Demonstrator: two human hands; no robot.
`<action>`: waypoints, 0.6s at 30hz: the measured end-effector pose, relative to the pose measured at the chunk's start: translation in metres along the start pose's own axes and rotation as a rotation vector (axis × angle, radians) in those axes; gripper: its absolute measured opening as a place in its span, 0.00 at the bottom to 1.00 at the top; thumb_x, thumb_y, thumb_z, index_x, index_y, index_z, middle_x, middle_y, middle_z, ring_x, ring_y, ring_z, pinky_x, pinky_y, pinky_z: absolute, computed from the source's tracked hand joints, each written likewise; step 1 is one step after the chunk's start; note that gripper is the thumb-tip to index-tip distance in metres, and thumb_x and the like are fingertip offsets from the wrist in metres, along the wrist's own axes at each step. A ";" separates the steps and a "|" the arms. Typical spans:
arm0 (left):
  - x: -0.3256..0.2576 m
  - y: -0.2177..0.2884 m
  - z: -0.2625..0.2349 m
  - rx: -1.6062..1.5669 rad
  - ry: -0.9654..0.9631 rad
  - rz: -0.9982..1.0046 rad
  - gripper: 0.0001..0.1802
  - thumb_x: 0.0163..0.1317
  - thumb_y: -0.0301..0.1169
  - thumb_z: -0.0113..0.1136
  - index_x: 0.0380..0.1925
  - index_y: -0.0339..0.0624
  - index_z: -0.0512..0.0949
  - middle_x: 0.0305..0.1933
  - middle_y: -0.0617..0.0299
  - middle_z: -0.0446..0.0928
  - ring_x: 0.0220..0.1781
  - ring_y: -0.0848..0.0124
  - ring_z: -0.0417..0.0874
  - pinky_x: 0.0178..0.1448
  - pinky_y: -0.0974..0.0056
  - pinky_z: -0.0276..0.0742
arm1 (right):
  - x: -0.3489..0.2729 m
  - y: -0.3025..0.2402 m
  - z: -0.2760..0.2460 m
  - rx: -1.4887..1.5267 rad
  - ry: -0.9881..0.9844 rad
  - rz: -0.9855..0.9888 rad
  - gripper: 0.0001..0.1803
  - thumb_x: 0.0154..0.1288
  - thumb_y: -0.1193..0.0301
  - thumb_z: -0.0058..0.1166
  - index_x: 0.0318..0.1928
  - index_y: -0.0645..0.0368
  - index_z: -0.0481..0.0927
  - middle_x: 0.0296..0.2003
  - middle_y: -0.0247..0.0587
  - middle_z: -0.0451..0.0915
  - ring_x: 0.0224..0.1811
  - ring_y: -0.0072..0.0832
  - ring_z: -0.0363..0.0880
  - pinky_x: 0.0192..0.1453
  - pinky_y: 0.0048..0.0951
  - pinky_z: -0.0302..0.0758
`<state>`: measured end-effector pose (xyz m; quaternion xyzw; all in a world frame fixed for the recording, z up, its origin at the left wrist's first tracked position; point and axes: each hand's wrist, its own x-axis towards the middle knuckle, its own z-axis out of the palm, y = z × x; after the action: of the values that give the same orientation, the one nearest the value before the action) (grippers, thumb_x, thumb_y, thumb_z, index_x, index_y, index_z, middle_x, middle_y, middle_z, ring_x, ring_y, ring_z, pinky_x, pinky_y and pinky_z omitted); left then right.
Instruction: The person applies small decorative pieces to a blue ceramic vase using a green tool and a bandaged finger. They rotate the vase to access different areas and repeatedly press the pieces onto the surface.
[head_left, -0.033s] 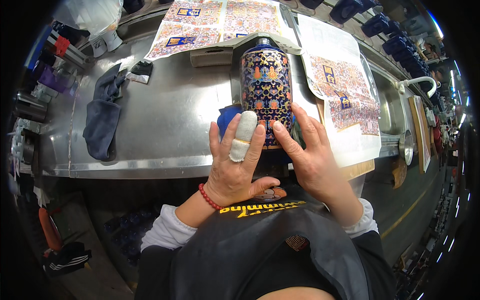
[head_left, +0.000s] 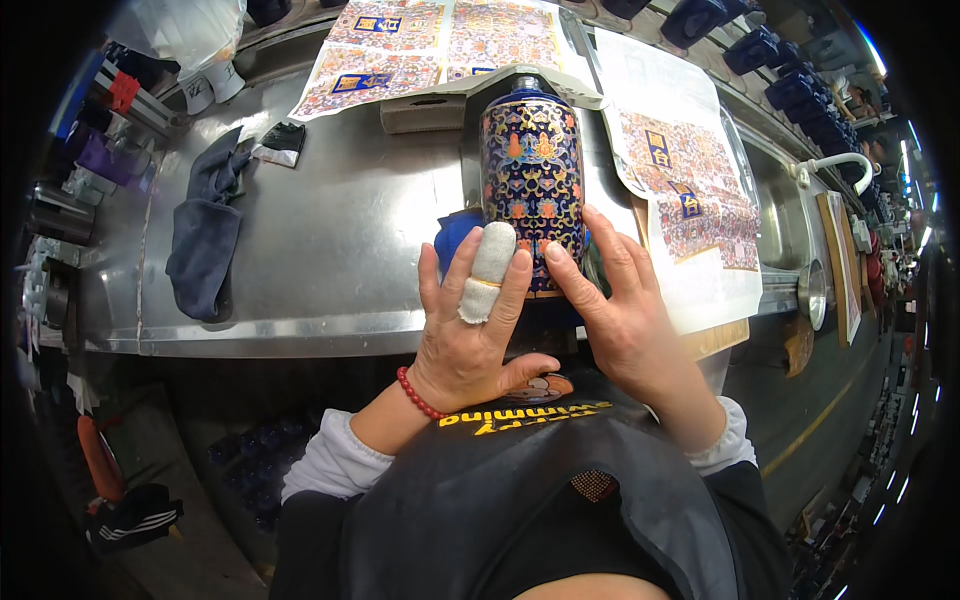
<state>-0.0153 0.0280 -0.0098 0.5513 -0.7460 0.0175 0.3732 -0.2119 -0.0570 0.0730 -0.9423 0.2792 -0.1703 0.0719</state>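
Observation:
A dark blue bottle with a multicoloured floral pattern lies on the steel worktop, its neck pointing away from me. My left hand has its fingers stretched out at the bottle's lower left; a pale cloth cover wraps one finger. Spread fingers of my right hand rest along the lower right side of the bottle. Neither hand is wrapped round it. Part of a blue thing shows behind my left fingers; most of it is hidden.
Printed pattern sheets lie to the right, and more sheets at the back. A dark cloth and a small packet lie on the worktop at left. A sink with a white tap stands far right, near several blue vessels.

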 end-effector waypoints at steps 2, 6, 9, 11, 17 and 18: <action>-0.001 -0.002 -0.003 0.061 -0.041 0.043 0.60 0.63 0.74 0.51 0.77 0.33 0.59 0.79 0.35 0.59 0.81 0.38 0.56 0.83 0.32 0.33 | -0.001 0.000 0.000 0.003 0.002 0.014 0.40 0.55 0.85 0.55 0.71 0.51 0.75 0.74 0.61 0.62 0.68 0.57 0.69 0.72 0.51 0.69; 0.000 0.000 -0.002 -0.079 0.017 -0.097 0.58 0.63 0.74 0.52 0.77 0.35 0.61 0.78 0.41 0.62 0.81 0.40 0.56 0.82 0.31 0.33 | -0.001 0.001 0.001 -0.046 0.017 0.025 0.36 0.60 0.76 0.58 0.72 0.49 0.75 0.72 0.60 0.63 0.65 0.54 0.71 0.70 0.50 0.71; 0.002 0.002 -0.001 -0.069 0.023 -0.087 0.56 0.63 0.73 0.52 0.76 0.38 0.64 0.78 0.50 0.65 0.81 0.44 0.55 0.81 0.30 0.31 | -0.001 0.002 0.002 -0.047 0.020 0.018 0.36 0.60 0.77 0.58 0.71 0.50 0.75 0.72 0.61 0.63 0.65 0.55 0.71 0.70 0.50 0.71; 0.003 0.003 -0.002 -0.043 0.021 -0.072 0.56 0.63 0.73 0.52 0.77 0.38 0.64 0.77 0.50 0.65 0.81 0.44 0.55 0.81 0.29 0.31 | -0.001 0.002 0.003 -0.039 0.024 0.012 0.36 0.60 0.78 0.58 0.71 0.50 0.75 0.72 0.61 0.63 0.65 0.55 0.71 0.70 0.50 0.71; 0.005 0.002 -0.001 -0.058 0.027 -0.050 0.56 0.62 0.72 0.53 0.76 0.38 0.64 0.78 0.50 0.64 0.81 0.44 0.56 0.82 0.30 0.31 | 0.001 0.000 0.004 0.000 0.043 0.015 0.36 0.61 0.78 0.58 0.72 0.51 0.74 0.72 0.61 0.63 0.66 0.55 0.70 0.70 0.51 0.70; 0.004 0.001 -0.002 -0.077 0.030 -0.065 0.56 0.62 0.72 0.53 0.76 0.37 0.64 0.78 0.50 0.64 0.81 0.44 0.56 0.82 0.30 0.31 | 0.001 0.000 0.003 0.008 0.041 0.020 0.36 0.61 0.78 0.57 0.72 0.51 0.74 0.72 0.61 0.63 0.66 0.55 0.70 0.70 0.51 0.70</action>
<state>-0.0159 0.0256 -0.0056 0.5602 -0.7220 -0.0152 0.4057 -0.2098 -0.0570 0.0706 -0.9355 0.2893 -0.1901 0.0713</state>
